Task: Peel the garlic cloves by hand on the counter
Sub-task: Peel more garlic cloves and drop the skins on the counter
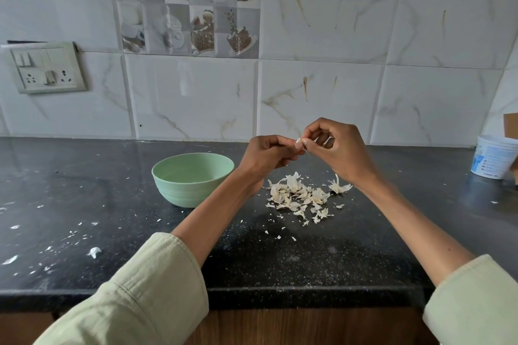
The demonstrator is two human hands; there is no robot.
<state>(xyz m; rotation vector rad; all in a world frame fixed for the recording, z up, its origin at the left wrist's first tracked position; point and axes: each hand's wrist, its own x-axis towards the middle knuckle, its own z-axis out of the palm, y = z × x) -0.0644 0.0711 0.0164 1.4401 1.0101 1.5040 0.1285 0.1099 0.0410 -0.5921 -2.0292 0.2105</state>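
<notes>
While my left hand [269,155] pinches a garlic clove [298,143] above the counter [112,204], my right hand [336,145] pinches its papery skin. A heap of skins [300,196] suggests much is done; the green bowl [192,176] looks empty from here.

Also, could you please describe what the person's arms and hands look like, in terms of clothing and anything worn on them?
Both arms wear loose, pale green fabric sleeves pushed up to about the elbow, each with a stitched cuff band. The forearms are bare below them. The left hand and right hand are bare too: no gloves, watch or bracelet shows, and no ring can be made out on the fingers.
</notes>
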